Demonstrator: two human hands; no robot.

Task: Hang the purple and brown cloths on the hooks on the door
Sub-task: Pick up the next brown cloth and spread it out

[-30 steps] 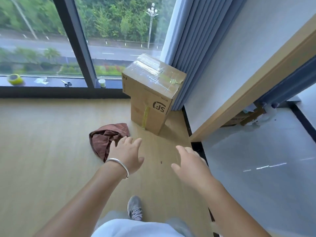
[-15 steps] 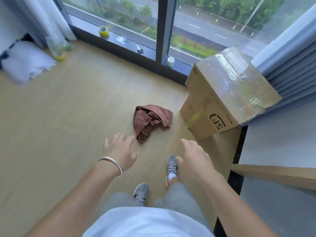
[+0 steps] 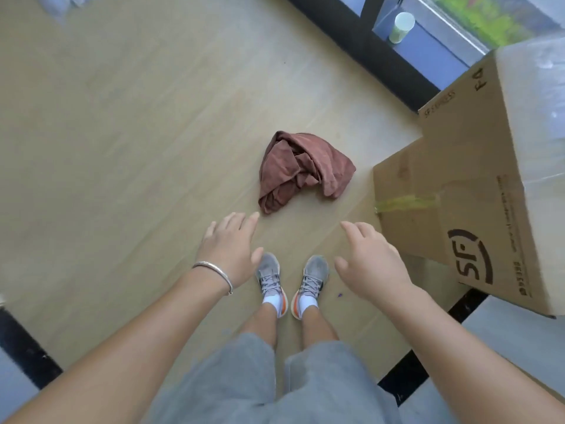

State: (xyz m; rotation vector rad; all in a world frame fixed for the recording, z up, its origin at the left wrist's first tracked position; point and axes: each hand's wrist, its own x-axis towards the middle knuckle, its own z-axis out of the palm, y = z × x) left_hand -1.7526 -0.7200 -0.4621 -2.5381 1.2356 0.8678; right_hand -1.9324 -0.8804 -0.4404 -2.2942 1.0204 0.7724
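Both hands hang palm-down over the floor with nothing in them. From the head camera, the left hand [image 3: 230,249] has its fingers loosely spread and nearly straight, a silver bracelet [image 3: 214,272] round its wrist; its fingertips reach toward 12 o'clock and stop just short of the brown cloth [image 3: 301,171], not touching it. The right hand [image 3: 371,260] is likewise relaxed and spread, fingers slightly bent, at about 3 o'clock from the left hand.

That cloth lies crumpled in a heap on the pale wooden floor [image 3: 122,133], at 12 o'clock from the person's grey shoes [image 3: 290,278], which stand side by side between the two hands. At 3 o'clock from the cloth sit stacked cardboard boxes [image 3: 477,185], the upper one printed with "SF" and wrapped on top in clear film. At 1 o'clock, on the window ledge behind a dark frame, stands a pale green cup [image 3: 401,27]. Grey shorts fill the bottom of the view.
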